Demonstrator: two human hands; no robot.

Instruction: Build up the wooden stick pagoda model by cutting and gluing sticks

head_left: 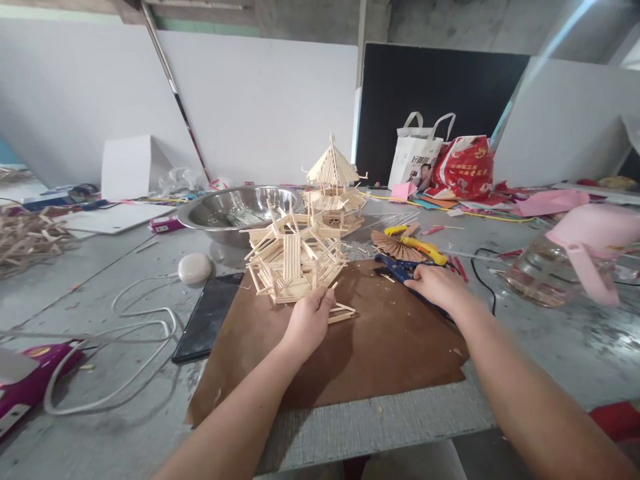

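Pinching with the left hand [307,320], thumb close against bent fingers, at the lower near edge of an open-topped stick model [291,257]; cannot tell the exact stick under the fingertips, nor a slight lift from a full rest. Gripping with the right hand [437,287], fingers narrowed around a blue-handled tool [395,267] much like a cutter; some fingertips hidden.

Reading places on a clock centred on the brown sheet [385,353], with twelve away from the body: stick model at eleven, blue-handled tool at one. Just to the three o'clock side of the left hand, a short piece of joined sticks [345,315], on the sheet or low above it.

Judging by the pose, steadying the model while taking up or laying down the tool. Calling next for a firm left hold, with little squeeze on the thin joints, and for care around the yellow tool [425,249] just beyond the right hand.

Farther out: a folded paper fan [393,245] at one, a dark slab [207,320] between nine and ten, a steel bowl [220,232] at eleven, a peaked-roof model [330,167] at twelve, a pink-lidded jug [540,273] between two and three.
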